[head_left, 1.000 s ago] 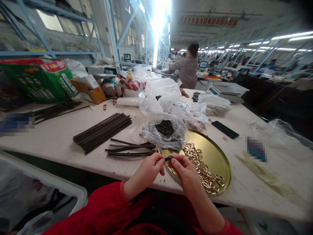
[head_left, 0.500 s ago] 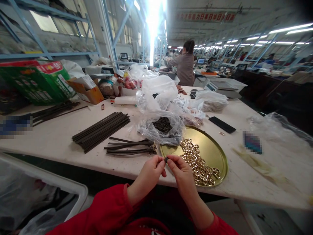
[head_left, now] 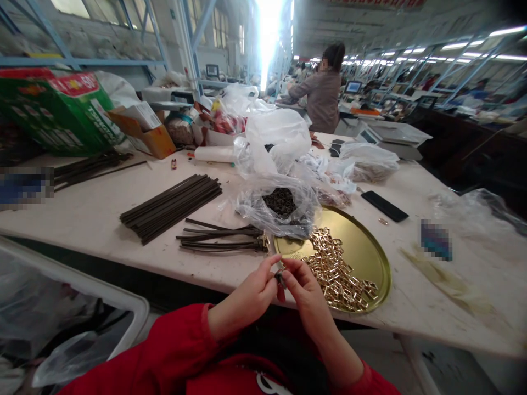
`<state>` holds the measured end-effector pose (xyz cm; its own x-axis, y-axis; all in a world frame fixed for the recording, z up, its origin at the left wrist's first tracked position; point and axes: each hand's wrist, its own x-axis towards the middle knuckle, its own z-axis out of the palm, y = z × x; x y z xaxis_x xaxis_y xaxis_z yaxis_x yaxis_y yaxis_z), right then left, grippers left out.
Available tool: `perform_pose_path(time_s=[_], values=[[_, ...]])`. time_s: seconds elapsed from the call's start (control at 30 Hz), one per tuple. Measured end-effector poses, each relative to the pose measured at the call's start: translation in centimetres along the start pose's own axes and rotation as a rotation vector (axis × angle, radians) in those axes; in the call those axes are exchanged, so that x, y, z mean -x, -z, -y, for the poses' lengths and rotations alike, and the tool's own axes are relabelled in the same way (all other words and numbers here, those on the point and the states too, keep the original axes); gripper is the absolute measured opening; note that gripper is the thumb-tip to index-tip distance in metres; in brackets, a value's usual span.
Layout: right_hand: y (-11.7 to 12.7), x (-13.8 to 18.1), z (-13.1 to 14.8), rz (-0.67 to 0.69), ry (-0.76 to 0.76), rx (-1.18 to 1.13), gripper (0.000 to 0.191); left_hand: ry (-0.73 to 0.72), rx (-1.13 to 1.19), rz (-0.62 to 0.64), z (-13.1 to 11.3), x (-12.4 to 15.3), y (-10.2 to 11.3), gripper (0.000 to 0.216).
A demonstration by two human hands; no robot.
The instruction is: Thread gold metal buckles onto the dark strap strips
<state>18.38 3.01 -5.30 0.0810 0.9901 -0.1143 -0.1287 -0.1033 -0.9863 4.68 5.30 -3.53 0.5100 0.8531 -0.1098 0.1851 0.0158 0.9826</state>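
Note:
My left hand and my right hand meet just in front of the table edge, fingertips pinched together. Between them is a small dark piece, held by both; its exact kind is hard to make out. Just beyond, to the right, a round gold tray carries a heap of gold metal buckles. A clear plastic bag of small dark pieces overlaps the tray's rear left. Left of the tray lie several dark straps with gold buckles at their right ends.
A stack of dark strips lies at left. Farther back are a white roll, an open carton, a green box and plastic bags. A black flat object lies right. Behind the table stands a person. A white bin is below left.
The view has tilted down slightly and shifted. My left index finger has lifted and straightened, and more of the dark piece shows between my fingertips.

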Motion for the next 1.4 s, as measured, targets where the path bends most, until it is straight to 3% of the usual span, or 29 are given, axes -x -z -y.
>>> perform_pose_path(time_s=[0.13, 0.37, 0.53, 0.77, 1.0, 1.23, 1.33, 1.4], values=[[0.0, -0.1, -0.4, 0.198, -0.177, -0.092, 0.027, 0.108, -0.030, 0.046, 0.1, 0.3, 0.8, 0.050], [0.1, -0.1, -0.9, 0.258, -0.263, -0.175, 0.028, 0.180, -0.159, -0.024, 1.3, 0.5, 1.5, 0.047], [0.8, 0.3, -0.9, 0.380, -0.282, -0.130, 0.029, 0.230, -0.185, -0.040, 1.0, 0.7, 1.1, 0.042], [1.1, 1.1, -1.6, 0.216, -0.144, -0.016, 0.023, 0.340, 0.121, 0.043, 0.0, 1.0, 0.1, 0.017], [0.9, 1.9, -0.9, 0.118, -0.145, 0.022, 0.021, 0.301, 0.182, -0.034, -0.3, 1.9, -0.8, 0.014], [0.6, 2.9, -0.9, 0.238, -0.393, -0.498, 0.029, 0.345, 0.482, -0.015, -0.7, 2.9, -1.3, 0.022], [0.9, 3.3, -0.9, 0.269, -0.391, -0.477, 0.030, 0.322, 0.477, 0.004, -0.7, 3.2, -1.3, 0.027], [1.1, 3.4, -1.0, 0.232, -0.326, -0.330, 0.028, 0.322, 0.412, 0.011, -0.5, 3.3, -1.2, 0.029]])
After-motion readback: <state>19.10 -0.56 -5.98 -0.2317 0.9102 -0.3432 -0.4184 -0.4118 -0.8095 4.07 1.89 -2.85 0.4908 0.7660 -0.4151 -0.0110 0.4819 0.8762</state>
